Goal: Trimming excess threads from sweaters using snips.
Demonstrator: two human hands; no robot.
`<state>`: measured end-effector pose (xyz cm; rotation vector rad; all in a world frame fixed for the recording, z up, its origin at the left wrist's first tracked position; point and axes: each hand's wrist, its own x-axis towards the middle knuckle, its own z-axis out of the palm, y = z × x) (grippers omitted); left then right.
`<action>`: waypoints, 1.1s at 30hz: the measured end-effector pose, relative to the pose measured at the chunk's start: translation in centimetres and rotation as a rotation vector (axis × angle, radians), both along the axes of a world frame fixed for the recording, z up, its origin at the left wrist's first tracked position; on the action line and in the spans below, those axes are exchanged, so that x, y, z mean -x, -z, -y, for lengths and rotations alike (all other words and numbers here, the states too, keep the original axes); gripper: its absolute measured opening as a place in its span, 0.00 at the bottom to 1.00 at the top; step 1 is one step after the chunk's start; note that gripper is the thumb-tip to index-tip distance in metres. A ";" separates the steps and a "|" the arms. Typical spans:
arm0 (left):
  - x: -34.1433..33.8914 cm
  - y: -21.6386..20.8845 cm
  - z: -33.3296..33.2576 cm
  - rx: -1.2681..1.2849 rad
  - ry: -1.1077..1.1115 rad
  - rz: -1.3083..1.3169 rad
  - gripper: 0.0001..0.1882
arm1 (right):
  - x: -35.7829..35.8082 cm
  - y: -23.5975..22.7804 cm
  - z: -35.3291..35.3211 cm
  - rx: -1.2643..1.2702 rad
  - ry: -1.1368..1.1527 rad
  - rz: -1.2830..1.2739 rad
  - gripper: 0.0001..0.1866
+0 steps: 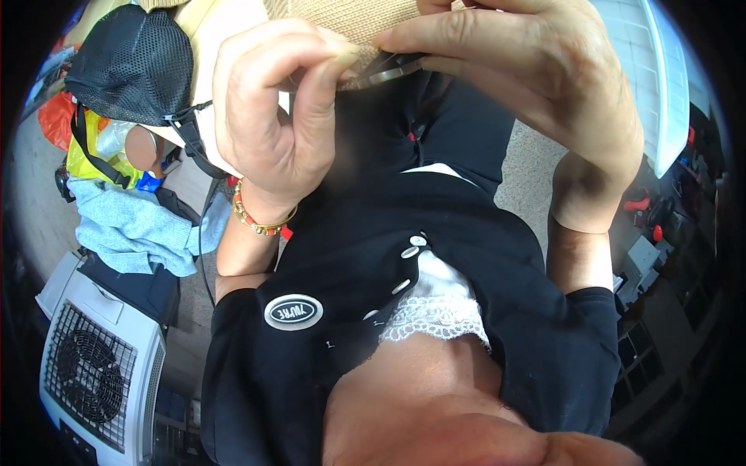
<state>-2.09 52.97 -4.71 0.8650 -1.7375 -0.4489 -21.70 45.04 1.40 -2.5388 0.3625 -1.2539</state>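
Observation:
At the top middle, a beige knitted fabric (342, 17) spreads between my raised hands. My left hand (268, 109) is closed, with thumb and forefinger pinched at the near edge of the knit. My right hand (536, 70) comes in from the other side, its fingers closed around a small dark and silver metal tool (395, 71), perhaps thread snips. The tool lies along the fabric's edge, close to my left fingertips. Its exact shape is partly hidden by the right fingers. A beaded bracelet (260, 225) circles my left wrist.
A black mesh bag (136, 62) sits on the pale table at upper left. Below it are a yellow plastic bag (81, 155), a light blue cloth (132, 221) and a white fan unit (97, 365). A white plastic crate (660, 85) stands at upper right.

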 end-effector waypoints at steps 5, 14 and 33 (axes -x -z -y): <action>0.0 -0.2 0.7 0.005 -0.074 -0.129 0.05 | 2.3 -3.8 -0.3 -0.142 0.075 -0.108 0.10; -0.3 -3.0 2.3 -0.006 -0.268 -0.026 0.05 | 7.9 0.2 -2.5 -0.431 0.425 0.161 0.18; 7.0 -6.4 7.3 -0.089 0.034 1.037 0.13 | 10.2 5.5 -5.2 -0.975 0.274 0.437 0.18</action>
